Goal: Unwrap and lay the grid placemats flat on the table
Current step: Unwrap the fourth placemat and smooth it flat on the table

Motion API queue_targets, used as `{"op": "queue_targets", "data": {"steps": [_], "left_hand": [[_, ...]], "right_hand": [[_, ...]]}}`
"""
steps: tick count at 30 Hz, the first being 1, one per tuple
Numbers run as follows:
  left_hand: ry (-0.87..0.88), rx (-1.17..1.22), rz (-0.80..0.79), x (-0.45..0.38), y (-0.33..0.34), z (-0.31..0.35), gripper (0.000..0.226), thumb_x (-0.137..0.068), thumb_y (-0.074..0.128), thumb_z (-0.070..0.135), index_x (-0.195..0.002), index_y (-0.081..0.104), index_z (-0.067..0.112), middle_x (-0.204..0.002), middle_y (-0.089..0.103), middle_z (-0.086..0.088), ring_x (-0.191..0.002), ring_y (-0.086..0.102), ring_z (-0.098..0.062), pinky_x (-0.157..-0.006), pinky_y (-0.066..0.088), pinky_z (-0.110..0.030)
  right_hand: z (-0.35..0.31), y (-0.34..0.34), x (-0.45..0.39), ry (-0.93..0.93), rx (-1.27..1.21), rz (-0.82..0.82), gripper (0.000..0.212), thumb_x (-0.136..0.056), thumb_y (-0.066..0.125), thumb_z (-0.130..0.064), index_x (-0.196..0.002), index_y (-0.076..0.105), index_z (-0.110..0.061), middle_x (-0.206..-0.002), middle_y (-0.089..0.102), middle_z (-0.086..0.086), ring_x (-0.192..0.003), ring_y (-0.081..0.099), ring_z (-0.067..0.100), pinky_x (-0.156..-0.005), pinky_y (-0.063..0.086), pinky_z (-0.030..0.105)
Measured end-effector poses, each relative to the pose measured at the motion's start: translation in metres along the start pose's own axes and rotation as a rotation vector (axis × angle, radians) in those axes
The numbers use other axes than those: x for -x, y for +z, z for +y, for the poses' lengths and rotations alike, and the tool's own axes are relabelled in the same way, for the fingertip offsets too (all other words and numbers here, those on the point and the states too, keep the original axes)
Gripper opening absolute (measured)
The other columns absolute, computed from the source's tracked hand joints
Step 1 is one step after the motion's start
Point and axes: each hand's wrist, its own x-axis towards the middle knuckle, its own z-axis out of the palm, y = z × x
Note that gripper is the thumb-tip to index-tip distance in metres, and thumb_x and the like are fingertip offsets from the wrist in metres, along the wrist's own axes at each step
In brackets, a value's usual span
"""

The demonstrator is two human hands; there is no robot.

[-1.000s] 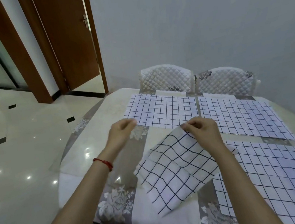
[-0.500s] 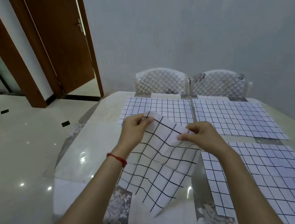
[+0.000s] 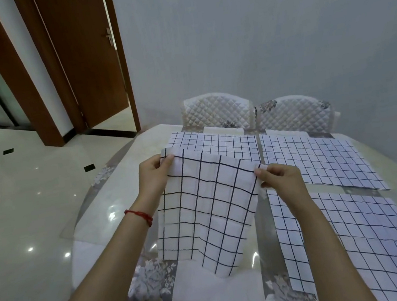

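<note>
At frame centre, the left hand (image 3: 151,178) and right hand (image 3: 280,177) each pinch a top corner of a limp, black-gridded white placemat (image 3: 207,214) above the glossy surface (image 3: 113,200).

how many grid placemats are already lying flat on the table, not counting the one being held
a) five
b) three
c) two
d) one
b) Three lie flat: one at the far left, one at the far right and one at the near right, while the left hand and right hand hold a fourth placemat up by its top corners.
</note>
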Motion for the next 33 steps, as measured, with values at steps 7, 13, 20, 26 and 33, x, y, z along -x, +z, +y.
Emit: {"op": "queue_targets", "data": {"steps": [7, 13, 20, 26, 33], "left_hand": [[-0.036, 0.076, 0.024, -0.001, -0.009, -0.004, 0.033, -0.086, 0.060, 0.019, -0.086, 0.059, -0.014, -0.078, 0.054, -0.014, -0.073, 0.048, -0.021, -0.067, 0.043, -0.029], [-0.050, 0.106, 0.017, 0.002, -0.014, -0.004, 0.012, -0.087, 0.060, 0.015, -0.078, 0.067, 0.012, -0.079, 0.066, -0.006, -0.079, 0.060, -0.020, -0.079, 0.052, -0.036], [-0.089, 0.135, -0.007, 0.008, -0.016, 0.003, 0.012, -0.081, 0.066, 0.008, -0.069, 0.066, 0.010, -0.073, 0.065, -0.006, -0.073, 0.062, -0.021, -0.075, 0.054, -0.034], [-0.101, 0.150, -0.040, 0.012, -0.007, 0.012, 0.026, -0.071, 0.074, 0.006, -0.054, 0.056, 0.010, -0.059, 0.055, -0.004, -0.062, 0.054, -0.018, -0.068, 0.049, -0.030], [-0.125, 0.248, -0.117, 0.025, 0.017, 0.021, 0.020, -0.069, 0.075, 0.005, -0.059, 0.059, 0.009, -0.051, 0.063, 0.005, -0.048, 0.060, -0.005, -0.051, 0.047, -0.013]], "right_hand": [[-0.003, 0.005, -0.006, -0.009, 0.000, 0.078, 0.023, -0.075, 0.072, -0.015, -0.070, 0.063, 0.006, -0.059, 0.056, 0.006, -0.046, 0.053, 0.001, -0.065, 0.045, 0.026], [-0.005, 0.007, -0.005, -0.001, -0.043, 0.112, 0.021, -0.072, 0.075, -0.014, -0.060, 0.059, -0.009, -0.051, 0.055, -0.004, -0.048, 0.052, 0.005, -0.063, 0.045, 0.024], [-0.004, 0.009, -0.005, -0.042, 0.002, 0.213, 0.026, -0.073, 0.075, -0.016, -0.057, 0.055, -0.013, -0.056, 0.049, 0.002, -0.050, 0.048, 0.007, -0.055, 0.043, 0.014], [-0.003, 0.020, -0.002, -0.082, 0.211, 0.293, 0.012, -0.076, 0.072, -0.019, -0.084, 0.065, -0.013, -0.080, 0.060, -0.001, -0.080, 0.056, 0.013, -0.079, 0.046, 0.034], [-0.018, 0.065, 0.012, -0.482, 0.472, 0.133, 0.039, -0.076, 0.063, -0.039, -0.107, 0.065, -0.016, -0.108, 0.064, 0.001, -0.102, 0.048, 0.009, -0.094, 0.038, 0.031]]}}
